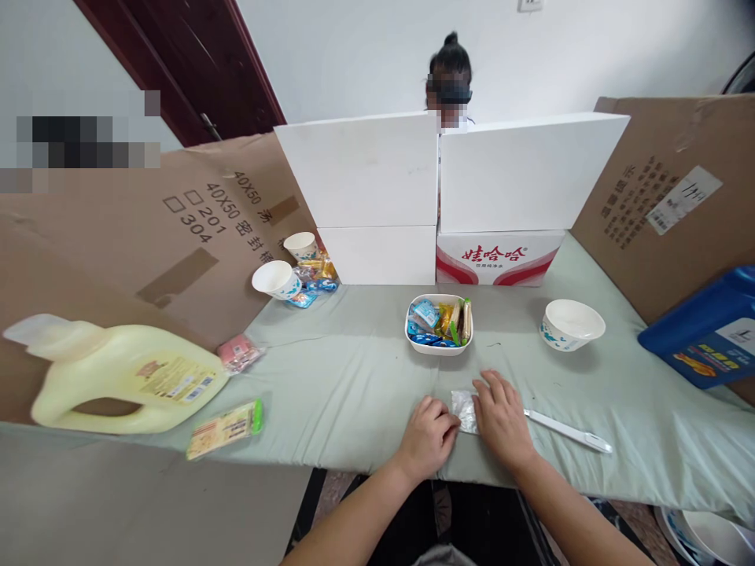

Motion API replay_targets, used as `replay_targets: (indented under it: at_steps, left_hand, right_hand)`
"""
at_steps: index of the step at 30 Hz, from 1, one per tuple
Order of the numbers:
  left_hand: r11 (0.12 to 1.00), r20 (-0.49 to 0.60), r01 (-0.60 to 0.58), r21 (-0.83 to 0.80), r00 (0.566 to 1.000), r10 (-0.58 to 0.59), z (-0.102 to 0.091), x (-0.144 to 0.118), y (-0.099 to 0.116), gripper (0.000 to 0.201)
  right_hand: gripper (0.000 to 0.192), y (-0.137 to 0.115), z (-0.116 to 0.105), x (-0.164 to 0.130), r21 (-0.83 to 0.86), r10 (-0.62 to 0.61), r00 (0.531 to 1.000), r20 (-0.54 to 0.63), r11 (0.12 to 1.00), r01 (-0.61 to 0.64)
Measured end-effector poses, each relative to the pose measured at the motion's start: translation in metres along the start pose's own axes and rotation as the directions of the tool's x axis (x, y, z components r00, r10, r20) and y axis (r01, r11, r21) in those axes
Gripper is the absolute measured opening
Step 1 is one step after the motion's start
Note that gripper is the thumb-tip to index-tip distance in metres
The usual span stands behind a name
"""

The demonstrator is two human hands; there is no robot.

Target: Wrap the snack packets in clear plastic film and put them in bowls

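My left hand (pixel 429 437) rests on the cloth near the front edge, fingers curled and thumb side at the left edge of a small clear, crinkled plastic packet (pixel 464 410). Lying over the packet's right side is my right hand (pixel 502 417), palm down with fingers stretched forward. What the packet holds cannot be made out. A slim white-handled tool (pixel 569 431) lies to the right, its far end close to or beneath my right hand. Just beyond my hands stands a white bowl (pixel 440 348) filled with several wrapped snacks (pixel 442 318).
White boxes (pixel 377 173) form a wall at the back, a person (pixel 451 71) behind it. Paper bowls (pixel 572 326) stand right and left. A yellow jug (pixel 130 377), a green-ended packet (pixel 227 430) and a pink packet (pixel 239 353) lie left; a blue bottle (pixel 708 330) lies right.
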State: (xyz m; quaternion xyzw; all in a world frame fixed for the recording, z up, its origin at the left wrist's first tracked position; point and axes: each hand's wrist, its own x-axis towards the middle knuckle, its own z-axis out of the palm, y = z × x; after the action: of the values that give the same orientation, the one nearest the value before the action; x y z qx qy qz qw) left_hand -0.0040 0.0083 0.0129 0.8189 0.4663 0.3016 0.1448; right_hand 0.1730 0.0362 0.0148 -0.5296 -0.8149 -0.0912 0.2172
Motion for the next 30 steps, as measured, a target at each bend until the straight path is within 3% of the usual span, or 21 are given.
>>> replay_targets:
  at_steps: [2,4,9,14,17,20,23,26,30]
  left_hand:
    - [0.999,0.002,0.015,-0.028,1.000,-0.015,-0.001,-0.001,0.000,0.015]
    - [0.997,-0.038,0.035,-0.071,0.999,-0.038,0.000,-0.003,-0.002,0.018]
    - [0.960,-0.203,0.168,-0.224,0.955,-0.215,-0.002,-0.007,-0.006,0.022]
    - [0.972,-0.179,0.136,-0.190,0.969,-0.171,-0.005,-0.006,-0.006,0.017]
    - [0.979,-0.193,0.111,-0.170,0.971,-0.143,-0.004,-0.006,-0.008,0.016]
    - [0.981,-0.213,0.107,-0.161,0.967,-0.140,-0.002,-0.005,-0.010,0.015]
    - [0.982,-0.209,0.105,-0.157,0.968,-0.137,-0.001,-0.004,-0.011,0.013]
    - [0.982,-0.195,0.102,-0.156,0.972,-0.132,0.000,-0.002,-0.012,0.013]
    - [0.981,-0.194,0.103,-0.166,0.972,-0.135,0.001,0.001,-0.013,0.013]
  right_hand:
    - [0.042,-0.001,0.003,-0.008,0.056,-0.194,0.981,0.013,0.980,0.193]
    - [0.056,-0.004,0.008,-0.016,0.113,-0.321,0.942,0.094,0.944,0.310]
    - [0.077,-0.009,0.015,-0.023,0.145,-0.306,0.923,0.235,0.950,0.278]
    - [0.067,-0.010,0.007,-0.019,0.142,-0.217,0.942,0.255,0.972,0.185]
    - [0.047,-0.013,0.004,-0.021,0.197,-0.152,0.968,0.199,0.974,0.112]
    - [0.026,-0.004,0.000,-0.018,0.325,-0.205,0.971,0.122,0.933,0.156]
    - [0.025,0.034,-0.016,0.005,0.309,-0.205,0.979,0.021,0.932,0.188]
    - [0.035,0.102,-0.042,0.047,0.155,0.069,0.995,-0.073,0.986,-0.057]
    - [0.034,0.187,-0.065,0.096,0.014,0.361,0.929,-0.082,0.932,-0.361]
